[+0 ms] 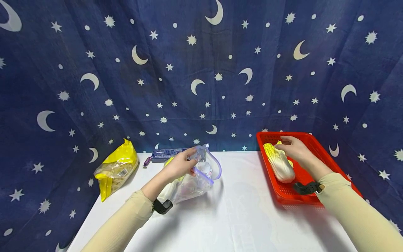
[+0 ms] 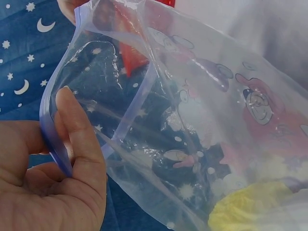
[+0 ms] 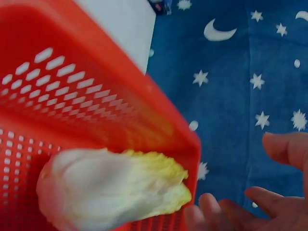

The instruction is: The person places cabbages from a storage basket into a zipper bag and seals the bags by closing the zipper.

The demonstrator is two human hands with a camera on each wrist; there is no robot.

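Observation:
My left hand (image 1: 180, 165) pinches the purple-edged rim of a clear zip bag (image 1: 196, 185) between thumb and fingers. In the left wrist view the bag's mouth gapes, and pink cartoon figures are printed on its plastic. A yellow-and-white napa cabbage (image 2: 250, 207) lies by the lower part of the bag; whether it is inside cannot be told. On the right, my right hand (image 1: 294, 148) hovers at the top of another napa cabbage (image 1: 280, 164) in a red basket (image 1: 327, 164). Its fingers (image 3: 209, 207) are spread apart and hold nothing in the right wrist view.
A yellow-and-clear food packet (image 1: 118, 169) leans at the table's left edge. Toward the back lie a dark blue box (image 1: 165, 154) and a small purple wrapped candy (image 1: 147, 161). A blue star-and-moon curtain (image 1: 201, 87) hangs behind the white table (image 1: 242, 210).

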